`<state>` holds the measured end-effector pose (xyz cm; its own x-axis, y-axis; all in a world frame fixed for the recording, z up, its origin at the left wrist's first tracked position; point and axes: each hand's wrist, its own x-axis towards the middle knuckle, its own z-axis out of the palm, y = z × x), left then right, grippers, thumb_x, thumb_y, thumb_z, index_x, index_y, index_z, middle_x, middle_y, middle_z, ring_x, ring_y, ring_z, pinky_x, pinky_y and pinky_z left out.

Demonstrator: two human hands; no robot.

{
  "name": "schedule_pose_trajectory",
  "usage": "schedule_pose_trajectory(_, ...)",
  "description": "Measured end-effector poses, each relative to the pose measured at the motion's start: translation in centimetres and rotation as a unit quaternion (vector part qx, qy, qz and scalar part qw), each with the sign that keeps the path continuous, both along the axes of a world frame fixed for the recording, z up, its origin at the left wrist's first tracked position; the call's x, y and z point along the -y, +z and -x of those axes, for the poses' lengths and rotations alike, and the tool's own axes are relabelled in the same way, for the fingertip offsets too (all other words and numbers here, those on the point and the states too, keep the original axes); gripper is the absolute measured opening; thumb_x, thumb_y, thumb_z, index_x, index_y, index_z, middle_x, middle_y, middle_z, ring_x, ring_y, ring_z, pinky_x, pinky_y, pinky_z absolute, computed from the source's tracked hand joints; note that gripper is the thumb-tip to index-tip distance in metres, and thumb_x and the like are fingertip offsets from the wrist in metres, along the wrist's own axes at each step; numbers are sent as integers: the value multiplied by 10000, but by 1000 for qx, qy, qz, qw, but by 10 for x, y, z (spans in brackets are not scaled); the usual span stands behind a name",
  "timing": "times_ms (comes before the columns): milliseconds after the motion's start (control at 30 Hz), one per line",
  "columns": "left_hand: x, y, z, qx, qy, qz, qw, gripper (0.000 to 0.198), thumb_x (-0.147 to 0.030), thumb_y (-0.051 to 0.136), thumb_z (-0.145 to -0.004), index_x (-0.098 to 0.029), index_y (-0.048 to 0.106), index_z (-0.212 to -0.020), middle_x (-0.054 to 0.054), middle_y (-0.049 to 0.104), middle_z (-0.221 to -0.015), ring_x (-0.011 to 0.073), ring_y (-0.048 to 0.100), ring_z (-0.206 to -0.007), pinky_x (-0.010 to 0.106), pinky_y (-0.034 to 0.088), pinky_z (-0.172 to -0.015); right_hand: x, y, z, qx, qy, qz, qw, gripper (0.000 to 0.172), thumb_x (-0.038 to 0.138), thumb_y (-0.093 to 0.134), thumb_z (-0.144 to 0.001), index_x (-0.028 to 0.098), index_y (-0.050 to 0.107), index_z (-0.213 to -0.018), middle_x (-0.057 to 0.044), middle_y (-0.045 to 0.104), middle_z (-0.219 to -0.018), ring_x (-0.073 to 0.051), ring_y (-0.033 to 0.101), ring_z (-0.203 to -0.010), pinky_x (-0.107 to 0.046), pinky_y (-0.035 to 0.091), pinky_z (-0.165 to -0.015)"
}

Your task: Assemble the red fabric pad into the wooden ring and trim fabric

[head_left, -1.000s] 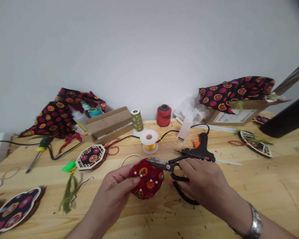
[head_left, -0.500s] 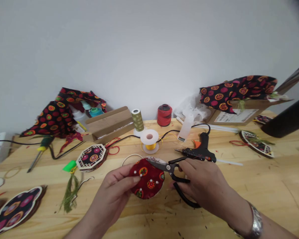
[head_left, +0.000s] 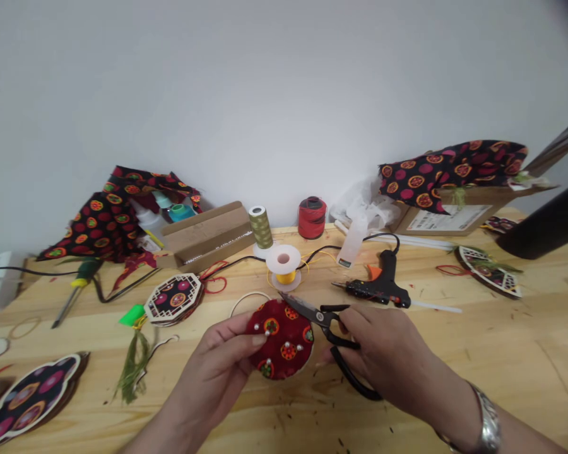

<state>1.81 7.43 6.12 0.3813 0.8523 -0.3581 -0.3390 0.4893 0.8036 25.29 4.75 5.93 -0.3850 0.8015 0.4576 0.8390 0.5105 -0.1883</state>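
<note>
- Two bare hands work at a pine workbench (head_left: pixel 478 372), a round red print fabric disc (head_left: pixel 280 339) held between them at the front of the table.
- The left hand (head_left: pixel 213 372) grips the disc at its left edge, thumb lying across the face.
- The right hand (head_left: pixel 383 359), fingers curled, grips black-handled scissors (head_left: pixel 324 320), the pointed tips just past the disc's upper edge.
- Pearl-headed pins (head_left: pixel 288 345) stud the disc's face.
- A metal bracelet (head_left: pixel 490 429) circles the right wrist.
- A black hot glue gun (head_left: pixel 378 289) lies just beyond the right hand; a yellow thread spool (head_left: pixel 284 268) sits beyond the disc.
- To the left, an octagonal lattice ornament (head_left: pixel 173 299) and a green tassel (head_left: pixel 132 369) lie on the wood.
- At the back stand an olive thread spool (head_left: pixel 260 227) and a red thread spool (head_left: pixel 312 217).
</note>
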Motion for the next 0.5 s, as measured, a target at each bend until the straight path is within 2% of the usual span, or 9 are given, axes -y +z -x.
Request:
schedule_pose_trajectory(100, 1, 1, -1, 4, 24, -2, 1000, 294, -171, 776, -674, -142, 776, -966, 126, 778, -950, 190, 713, -757, 263, 562, -727, -2, 6, -2, -27, -13, -12, 999, 519, 575, 362, -967, 190, 538, -668, -9, 581, -550, -141, 527, -472, -281, 298, -461)
schedule_pose_trajectory(167, 0, 1, -1, 5, 43, -2, 999, 292, -157, 782, -668, -145, 777, -959, 121, 779, -955, 190, 719, -775, 253, 568, -726, -2, 13, -6, -48, -31, -21, 998, 512, 579, 363, -966, 192, 535, -679, 0, 580, -555, -126, 519, -471, -265, 309, -462)
schedule_pose_trajectory(233, -1, 1, -1, 9, 57, -4, 998, 296, -145, 785, -660, -143, 777, -956, 120, 778, -967, 194, 725, -804, 236, 570, -722, 1, 21, -13, -40, -43, -37, 998, 447, 551, 428, -953, 200, 536, -698, 9, 587, -567, -122, 527, -471, -260, 315, -459)
schedule_pose_trajectory(333, -3, 1, -1, 16, 68, -15, 997, 303, -146, 785, -661, -146, 776, -964, 119, 771, -1005, 208, 726, -872, 216, 566, -722, 13, 29, -28, 42, -20, -39, 998, 337, 435, 461, -953, 222, 540, -704, 7, 608, -578, -145, 578, -466, -275, 338, -442)
schedule_pose_trajectory(433, -2, 3, -2, 9, 78, -16, 997, 297, -157, 792, -654, -157, 779, -952, 110, 774, -995, 218, 727, -878, 224, 570, -711, 31, 27, -52, 110, 0, 6, 994, 246, 306, 446, -917, 231, 560, -712, 5, 630, -568, -151, 615, -427, -264, 392, -401)
schedule_pose_trajectory(500, 0, 4, -3, -6, 86, -8, 996, 295, -171, 795, -651, -157, 779, -945, 108, 777, -979, 208, 729, -831, 242, 574, -713, 44, 22, -73, 148, -28, 46, 987, 145, 229, 501, -833, 234, 576, -709, -1, 649, -583, -160, 630, -426, -256, 417, -381)
